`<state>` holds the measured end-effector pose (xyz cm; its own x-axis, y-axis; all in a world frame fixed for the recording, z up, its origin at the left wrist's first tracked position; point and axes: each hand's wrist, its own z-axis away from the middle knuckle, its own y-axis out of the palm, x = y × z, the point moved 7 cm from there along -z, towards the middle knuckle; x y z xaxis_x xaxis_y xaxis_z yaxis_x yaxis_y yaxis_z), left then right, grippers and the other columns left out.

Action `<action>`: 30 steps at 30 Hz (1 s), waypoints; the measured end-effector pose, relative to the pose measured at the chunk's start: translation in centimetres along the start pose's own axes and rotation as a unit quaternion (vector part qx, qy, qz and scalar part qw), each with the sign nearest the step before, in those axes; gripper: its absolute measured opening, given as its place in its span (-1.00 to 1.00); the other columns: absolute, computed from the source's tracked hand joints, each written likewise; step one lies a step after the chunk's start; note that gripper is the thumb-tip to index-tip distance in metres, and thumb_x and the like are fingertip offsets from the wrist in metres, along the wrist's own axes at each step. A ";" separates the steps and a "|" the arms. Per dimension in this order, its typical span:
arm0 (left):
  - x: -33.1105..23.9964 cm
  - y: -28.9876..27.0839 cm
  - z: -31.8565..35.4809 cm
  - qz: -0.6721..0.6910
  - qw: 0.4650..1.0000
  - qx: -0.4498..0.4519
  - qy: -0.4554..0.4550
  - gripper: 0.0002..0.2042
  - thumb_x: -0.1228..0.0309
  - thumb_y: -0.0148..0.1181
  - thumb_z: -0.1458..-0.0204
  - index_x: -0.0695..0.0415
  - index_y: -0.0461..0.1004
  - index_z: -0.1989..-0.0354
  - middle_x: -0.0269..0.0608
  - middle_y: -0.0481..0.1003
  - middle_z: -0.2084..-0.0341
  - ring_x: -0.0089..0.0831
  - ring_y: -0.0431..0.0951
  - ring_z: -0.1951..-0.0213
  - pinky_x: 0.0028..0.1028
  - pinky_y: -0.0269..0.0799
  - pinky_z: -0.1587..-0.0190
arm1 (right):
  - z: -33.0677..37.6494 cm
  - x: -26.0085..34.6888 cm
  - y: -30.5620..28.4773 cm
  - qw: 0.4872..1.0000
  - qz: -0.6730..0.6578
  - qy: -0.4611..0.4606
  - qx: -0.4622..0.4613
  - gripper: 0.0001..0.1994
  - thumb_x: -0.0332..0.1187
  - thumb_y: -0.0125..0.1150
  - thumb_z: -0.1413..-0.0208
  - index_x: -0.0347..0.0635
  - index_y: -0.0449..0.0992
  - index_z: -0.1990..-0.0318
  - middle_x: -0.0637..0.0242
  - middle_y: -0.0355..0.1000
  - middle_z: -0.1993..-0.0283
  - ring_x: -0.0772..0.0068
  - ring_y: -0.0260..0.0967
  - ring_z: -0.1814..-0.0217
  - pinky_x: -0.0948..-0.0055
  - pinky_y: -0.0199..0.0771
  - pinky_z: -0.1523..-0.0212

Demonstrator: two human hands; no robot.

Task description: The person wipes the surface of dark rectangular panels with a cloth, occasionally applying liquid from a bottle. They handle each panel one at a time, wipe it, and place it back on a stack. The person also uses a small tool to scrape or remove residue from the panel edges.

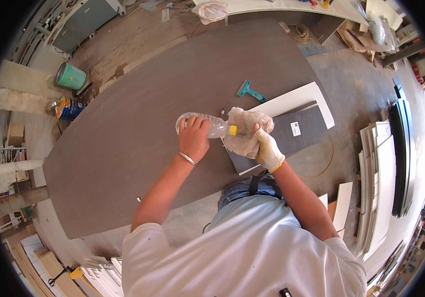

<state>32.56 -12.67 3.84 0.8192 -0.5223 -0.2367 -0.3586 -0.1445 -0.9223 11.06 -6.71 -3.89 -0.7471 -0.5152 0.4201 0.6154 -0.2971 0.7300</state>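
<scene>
My bare left hand (195,134) is wrapped round a clear plastic bottle (217,127) with a yellow cap, tipped on its side above the brown table (158,104). The capped end points right, against a crumpled, off-white cloth (242,134). My right hand (269,151), in a pale glove that leaves the thumb tip bare, grips this cloth from its right side. Beneath and beyond the right hand lie a dark grey panel (307,129) with a small white label and a white panel (316,99). A teal scraper (250,91) rests on the table just past the cloth.
Stacked white boards (378,163) and long black strips (401,153) stand on the floor at the right. A green bucket (70,76) and a blue tin (70,108) are beyond the table's left side. Another workbench (271,7) runs along the far side.
</scene>
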 end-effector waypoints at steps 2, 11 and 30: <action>1.7 2.2 2.2 0.009 0.999 -0.001 -0.052 -0.54 0.52 0.50 0.28 0.08 0.57 0.08 -0.26 0.60 0.05 -0.17 0.51 -0.12 -0.05 0.26 -0.26 | -0.2 -1.4 0.0 0.997 -0.059 0.047 0.010 -0.28 0.03 0.28 -0.38 -0.07 0.17 -0.54 0.08 0.33 -0.45 -0.02 0.39 -0.44 -0.07 0.46 -0.41; 11.3 15.1 14.1 0.251 0.859 -0.040 -0.445 -0.43 0.48 0.61 0.10 0.19 0.52 -0.13 -0.06 0.59 -0.04 -0.02 0.52 -0.19 -0.10 0.39 -0.31 | 3.6 -4.9 -8.4 0.988 -0.059 0.096 -0.110 -0.53 -0.11 0.28 -0.28 0.13 0.41 -0.30 0.19 0.46 -0.25 0.00 0.52 -0.24 -0.13 0.60 -0.16; -20.5 24.3 -12.6 0.157 0.986 0.038 0.046 -0.65 0.39 0.29 -0.21 0.18 0.47 -0.15 -0.03 0.49 -0.18 0.04 0.43 -0.23 0.00 0.33 -0.29 | 9.0 2.7 -16.5 0.522 0.778 -0.236 -0.258 -0.24 -0.35 0.31 -0.01 -0.13 0.38 -0.48 -0.09 0.24 -0.55 -0.28 -0.08 -0.72 -0.30 -0.31 -0.69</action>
<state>1.47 -16.05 -9.88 0.6277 -0.6063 -0.4883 -0.5501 0.0985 -0.8293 -3.39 4.02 -9.94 0.8542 -0.2368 0.4629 0.4642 -0.0536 -0.8841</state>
